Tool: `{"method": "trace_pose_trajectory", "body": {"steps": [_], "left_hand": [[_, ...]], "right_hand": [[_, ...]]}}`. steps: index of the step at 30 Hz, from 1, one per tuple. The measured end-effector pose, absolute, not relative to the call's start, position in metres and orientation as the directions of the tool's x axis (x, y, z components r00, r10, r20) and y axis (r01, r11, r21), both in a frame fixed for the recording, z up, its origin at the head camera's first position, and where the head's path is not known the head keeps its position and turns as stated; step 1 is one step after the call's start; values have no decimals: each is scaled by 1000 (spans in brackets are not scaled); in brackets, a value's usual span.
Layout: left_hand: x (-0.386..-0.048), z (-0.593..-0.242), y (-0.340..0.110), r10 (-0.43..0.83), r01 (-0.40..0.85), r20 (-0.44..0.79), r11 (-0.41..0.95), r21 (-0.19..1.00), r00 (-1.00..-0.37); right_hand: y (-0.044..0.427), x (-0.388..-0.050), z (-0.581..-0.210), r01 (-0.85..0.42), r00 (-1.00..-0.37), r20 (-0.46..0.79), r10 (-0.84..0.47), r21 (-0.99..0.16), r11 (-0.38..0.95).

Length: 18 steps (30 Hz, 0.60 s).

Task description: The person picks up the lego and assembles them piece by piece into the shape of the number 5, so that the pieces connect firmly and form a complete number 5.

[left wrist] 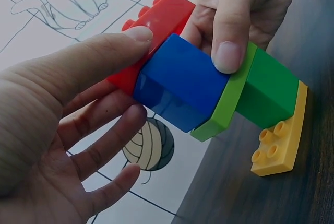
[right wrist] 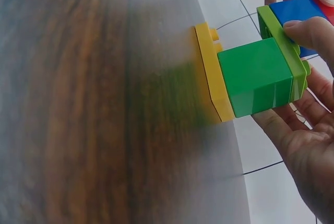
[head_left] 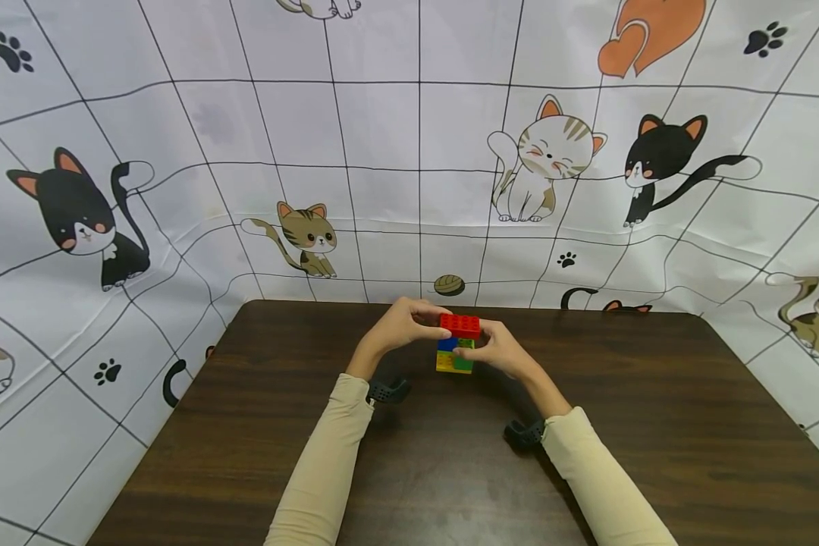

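A stack of toy building bricks stands on the table in the head view. Its base is a yellow plate [left wrist: 279,158], with a green brick [left wrist: 271,88] over one part of it. Above come a light green plate [right wrist: 282,51], a blue brick [left wrist: 182,78] and, topmost, a red brick [head_left: 460,326]. My left hand [head_left: 399,327] pinches the red brick, thumb on its near side; its other fingers are spread. From the right, my right hand [head_left: 503,352] grips the stack, its thumb across the blue brick and light green plate. Whether the red brick sits fully down I cannot tell.
The dark wooden table [head_left: 259,440] reaches to a white sheet [head_left: 382,129] printed with cats and grid lines, just behind the stack. Black straps [head_left: 389,391] with wrist cameras sit at both wrists.
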State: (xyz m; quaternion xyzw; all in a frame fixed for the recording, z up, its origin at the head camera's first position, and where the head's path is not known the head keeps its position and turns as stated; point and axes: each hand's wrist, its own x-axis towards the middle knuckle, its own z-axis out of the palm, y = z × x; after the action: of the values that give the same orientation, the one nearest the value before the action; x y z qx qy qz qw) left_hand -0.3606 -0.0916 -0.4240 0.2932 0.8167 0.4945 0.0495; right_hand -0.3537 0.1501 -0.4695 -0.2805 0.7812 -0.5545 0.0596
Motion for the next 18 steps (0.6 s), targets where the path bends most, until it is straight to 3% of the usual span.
{"method": "trace_pose_trajectory", "body": {"steps": [18], "left_hand": [[-361, -426, -92, 530, 388, 166, 340, 857, -832]], "right_hand": [[156, -354, -466, -364, -848, 187, -496, -886, 288]]}}
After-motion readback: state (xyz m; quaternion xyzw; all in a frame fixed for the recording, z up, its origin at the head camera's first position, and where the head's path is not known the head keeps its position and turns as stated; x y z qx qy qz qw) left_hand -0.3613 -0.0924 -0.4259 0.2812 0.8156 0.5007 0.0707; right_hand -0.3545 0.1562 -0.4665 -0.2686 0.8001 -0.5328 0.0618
